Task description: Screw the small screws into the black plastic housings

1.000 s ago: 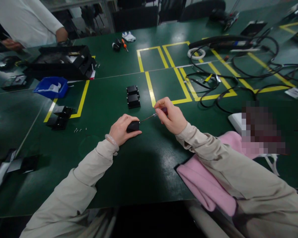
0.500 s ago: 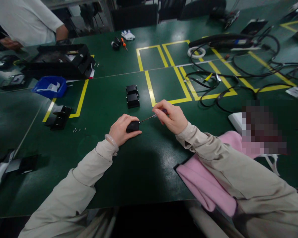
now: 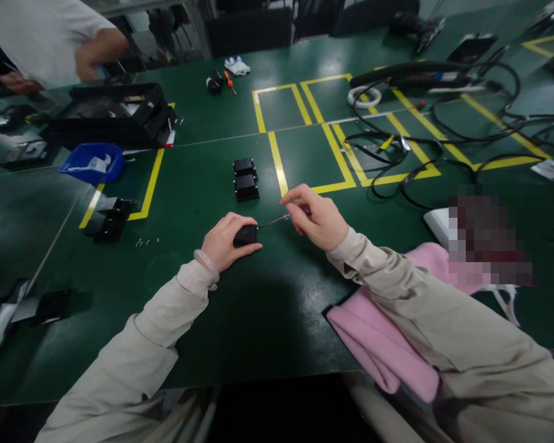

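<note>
My left hand [image 3: 224, 240] grips a small black box [image 3: 246, 235] against the green table, thumb and fingers on either side of it. In my right hand [image 3: 317, 216] is a screwdriver [image 3: 277, 220]; its thin shaft points left and its tip meets the right end of the box, at a small screw. The handle is partly hidden by my fingers, and my index finger is lifted off it. Beyond my hands stand two similar black boxes [image 3: 245, 179] with screws at their sides. Several loose screws [image 3: 146, 242] lie left of my left hand.
To the left are more black parts [image 3: 109, 218], a blue bin [image 3: 92, 162] and a black tray [image 3: 115, 114]. Black cables [image 3: 397, 154] coil at the right. A pink cloth [image 3: 383, 351] lies under my right forearm. A co-worker's arm [image 3: 99, 52] is at the back left.
My right index finger has lifted and straightened off the screwdriver's handle. The box and my left hand stay in place. At the back left, the co-worker's arm has shifted.
</note>
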The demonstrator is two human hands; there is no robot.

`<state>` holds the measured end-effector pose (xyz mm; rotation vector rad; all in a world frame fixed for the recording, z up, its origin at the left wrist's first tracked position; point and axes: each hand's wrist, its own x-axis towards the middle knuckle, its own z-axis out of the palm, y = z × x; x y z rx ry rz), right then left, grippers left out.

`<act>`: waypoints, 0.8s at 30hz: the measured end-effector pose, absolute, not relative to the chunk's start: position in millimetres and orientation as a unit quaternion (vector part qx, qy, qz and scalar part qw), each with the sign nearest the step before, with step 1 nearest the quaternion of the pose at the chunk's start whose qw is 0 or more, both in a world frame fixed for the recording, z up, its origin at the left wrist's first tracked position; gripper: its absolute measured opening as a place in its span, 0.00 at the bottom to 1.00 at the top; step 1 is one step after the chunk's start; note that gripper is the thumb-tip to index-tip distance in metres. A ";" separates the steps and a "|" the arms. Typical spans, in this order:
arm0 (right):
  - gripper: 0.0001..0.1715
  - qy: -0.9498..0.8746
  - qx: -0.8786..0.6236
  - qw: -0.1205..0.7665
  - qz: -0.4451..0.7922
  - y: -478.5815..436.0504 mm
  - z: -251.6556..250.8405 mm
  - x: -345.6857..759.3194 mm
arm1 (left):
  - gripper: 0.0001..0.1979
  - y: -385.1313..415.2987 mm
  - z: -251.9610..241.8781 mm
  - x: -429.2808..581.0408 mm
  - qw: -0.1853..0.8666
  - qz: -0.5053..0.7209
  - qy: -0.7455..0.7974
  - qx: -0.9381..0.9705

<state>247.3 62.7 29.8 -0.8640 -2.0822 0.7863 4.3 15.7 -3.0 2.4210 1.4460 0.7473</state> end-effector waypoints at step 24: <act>0.09 -0.822 -0.330 0.364 0.288 62.1 31.7 245.7 | 0.20 15.9 -3.5 1.0 0.108 0.258 0.487 0.828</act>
